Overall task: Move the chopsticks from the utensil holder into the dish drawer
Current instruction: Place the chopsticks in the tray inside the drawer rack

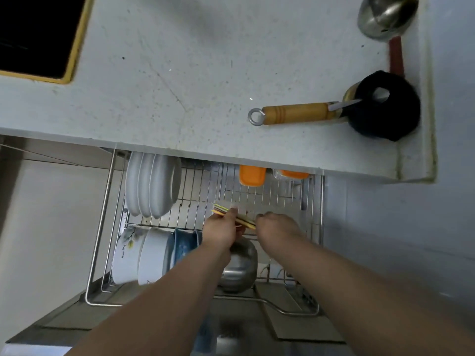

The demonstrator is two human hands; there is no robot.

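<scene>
Both hands are reaching down over the pulled-out dish drawer [101,227]. Left hand [221,228] is closing its fingers around a bundle of chopsticks [232,214], gripping it near mid-length; tips are sticking out toward 10 o'clock, the other end running toward 4 o'clock. Right hand [279,224] is sitting at that 4 o'clock end, fingers curled; whether it is actually gripping cannot be told. Bundle is hovering above the bare wire grid at drawer centre. Open room is lying at 12 to 2 o'clock of the hands. Standing white plates [151,186] are crowding 10 o'clock, bowls [144,255] 8 o'clock, a steel pot [241,265] directly beneath the wrists. Countertop edge [180,147] is overhanging the drawer's rear, with orange lids [252,176] tucked under it.
</scene>
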